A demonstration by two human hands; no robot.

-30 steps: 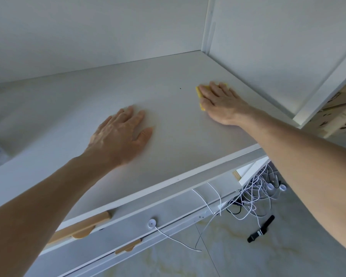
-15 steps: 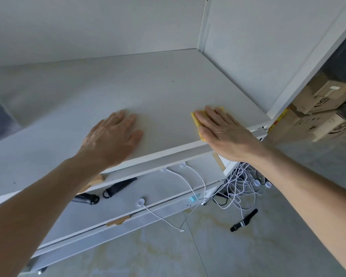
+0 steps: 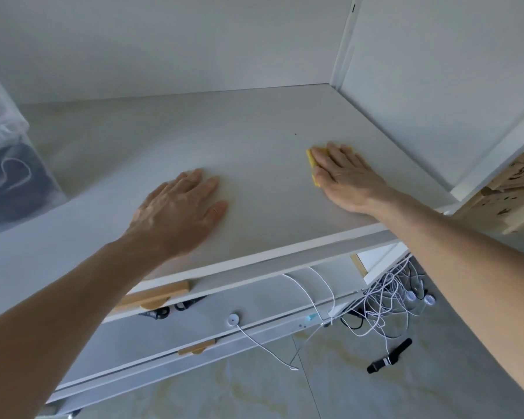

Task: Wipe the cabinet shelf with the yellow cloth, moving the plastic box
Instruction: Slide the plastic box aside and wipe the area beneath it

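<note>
The white cabinet shelf [image 3: 239, 137] fills the middle of the head view. My right hand [image 3: 344, 173] lies flat on the yellow cloth [image 3: 312, 163], pressing it onto the right part of the shelf; only the cloth's left edge and a far corner show. My left hand [image 3: 179, 213] rests palm down on the bare shelf near the front edge, fingers spread, holding nothing. The clear plastic box [image 3: 9, 164], with dark things and a white cable inside, stands at the shelf's far left, apart from both hands.
The cabinet's right side wall [image 3: 430, 95] and back wall [image 3: 164, 46] close in the shelf. Below are lower shelves with wooden pieces [image 3: 158, 297], a tangle of white cables [image 3: 387, 300], and a black watch [image 3: 389, 356] on the floor. Cardboard boxes [image 3: 515, 189] stand at right.
My right hand has slid the cloth from the shelf's front edge back toward the rear. The left hand stays flat in place. More of the plastic box shows at left.
</note>
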